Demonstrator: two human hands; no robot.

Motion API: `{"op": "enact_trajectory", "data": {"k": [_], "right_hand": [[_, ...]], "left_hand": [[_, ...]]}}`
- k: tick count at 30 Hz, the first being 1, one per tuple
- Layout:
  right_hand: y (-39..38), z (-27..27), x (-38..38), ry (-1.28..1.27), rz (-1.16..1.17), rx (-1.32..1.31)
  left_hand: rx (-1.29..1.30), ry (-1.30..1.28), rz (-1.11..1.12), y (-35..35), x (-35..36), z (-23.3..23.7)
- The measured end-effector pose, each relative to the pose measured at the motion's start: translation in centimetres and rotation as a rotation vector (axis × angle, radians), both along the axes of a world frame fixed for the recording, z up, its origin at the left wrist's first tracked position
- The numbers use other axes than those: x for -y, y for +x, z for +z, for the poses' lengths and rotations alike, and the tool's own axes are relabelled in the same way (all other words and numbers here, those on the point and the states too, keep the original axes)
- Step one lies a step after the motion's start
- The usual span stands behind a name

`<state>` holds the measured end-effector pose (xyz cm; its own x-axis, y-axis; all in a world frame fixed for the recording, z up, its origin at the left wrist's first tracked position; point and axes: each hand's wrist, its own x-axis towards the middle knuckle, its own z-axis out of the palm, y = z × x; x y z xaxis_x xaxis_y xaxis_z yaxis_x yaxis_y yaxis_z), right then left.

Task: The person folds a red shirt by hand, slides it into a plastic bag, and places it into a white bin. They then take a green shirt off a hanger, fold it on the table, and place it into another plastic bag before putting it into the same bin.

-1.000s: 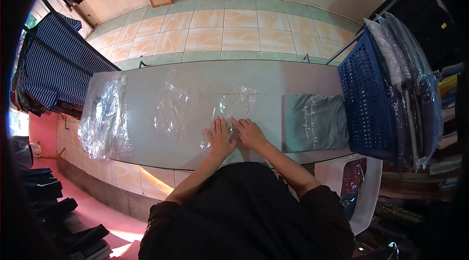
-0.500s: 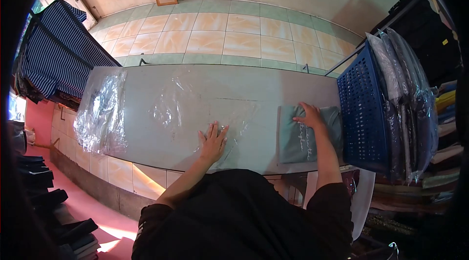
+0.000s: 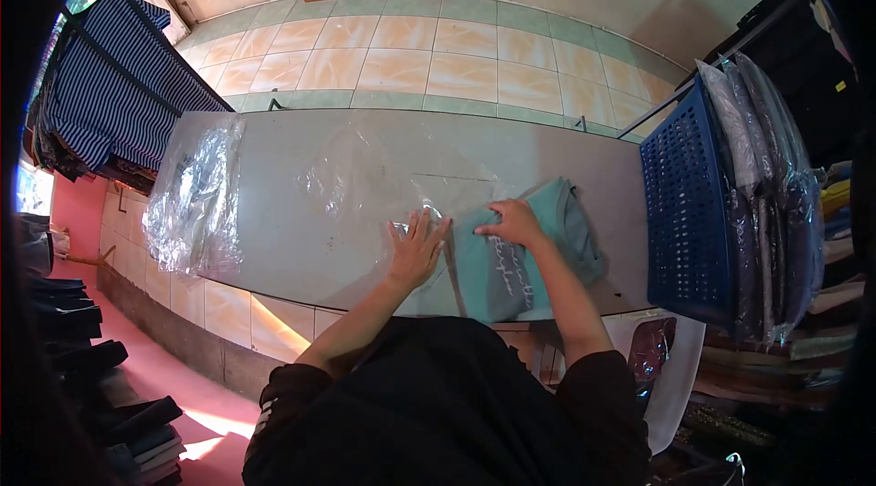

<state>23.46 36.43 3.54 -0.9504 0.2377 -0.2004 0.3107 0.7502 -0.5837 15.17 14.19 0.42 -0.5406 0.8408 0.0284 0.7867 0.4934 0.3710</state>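
A teal folded shirt (image 3: 557, 249) with white script lettering lies on the grey table (image 3: 283, 240), its right side loosened and skewed. My right hand (image 3: 513, 221) grips its upper left part, thumb and fingers bent on the cloth. Just left of the shirt, my left hand (image 3: 418, 249) lies flat with fingers spread on a clear plastic bag (image 3: 342, 180). The bag is laid out on the tabletop, and its edges are hard to make out.
A pile of clear plastic bags (image 3: 196, 198) covers the table's left end. At the right end stands a blue perforated basket (image 3: 684, 203) beside bagged garments (image 3: 766, 203). Striped clothes (image 3: 119, 75) hang on a rack at left; dark folded clothes (image 3: 68, 331) are stacked below.
My right hand has brought the shirt leftward from near the basket, close to my left hand, and its right side has come loose. The camera view has shifted slightly.
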Motion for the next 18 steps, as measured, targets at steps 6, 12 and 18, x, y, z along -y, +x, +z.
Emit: {"op": "enact_trajectory", "data": {"k": [6,12,18], "right_hand": [[0.0,-1.5,1.2,0.349,-0.353,-0.308],[7.8,1.0,6.2,0.225,0.085,-0.453],[7.8,-0.9,7.7,0.346,0.448,-0.221]], "left_hand": [[-0.082,-0.031,0.005,1.2,0.2,0.2],[-0.114,-0.008,0.073,2.5,3.6,1.0],[0.250,0.072,0.091,2.8,5.7,-0.4]]}}
